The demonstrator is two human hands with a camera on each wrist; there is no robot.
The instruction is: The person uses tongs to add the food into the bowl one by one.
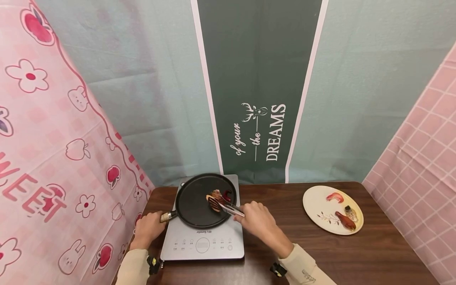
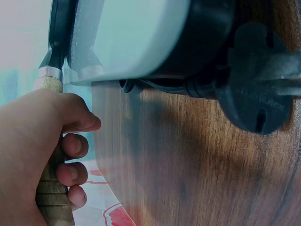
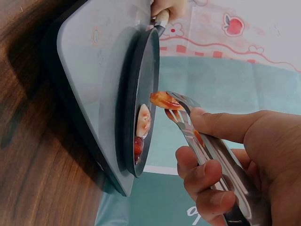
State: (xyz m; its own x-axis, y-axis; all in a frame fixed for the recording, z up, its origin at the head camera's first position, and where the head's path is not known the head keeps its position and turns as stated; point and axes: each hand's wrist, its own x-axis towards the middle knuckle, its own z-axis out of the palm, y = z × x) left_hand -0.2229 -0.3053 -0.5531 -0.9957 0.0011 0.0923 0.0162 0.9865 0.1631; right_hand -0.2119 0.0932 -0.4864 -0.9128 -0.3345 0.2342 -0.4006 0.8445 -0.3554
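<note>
My left hand (image 1: pixel 149 227) grips the wooden handle (image 2: pixel 51 188) of a flat black frying pan (image 1: pixel 194 206), fingers curled round it. My right hand (image 1: pixel 258 221) holds metal tongs (image 3: pixel 214 160) over the pan's right side. Between the slotted tips of the tongs is an orange-brown piece of food (image 3: pixel 164 100), its kind unclear. In the right wrist view, a pale piece of food (image 3: pixel 143 121) and a dark red, glossy piece (image 3: pixel 138 148) lie in the pan below the tongs. The pan sits on a silver induction cooker (image 1: pixel 192 253).
On the right of the brown wooden table (image 1: pixel 278 198) lies a cream plate (image 1: pixel 313 202) with a shrimp (image 1: pixel 335 197), a browned drumstick (image 1: pixel 345 221) and a grey-and-black piece of food (image 1: pixel 350 213). A black plug (image 2: pixel 251 89) lies beside the cooker. Printed cloths hang behind and at both sides.
</note>
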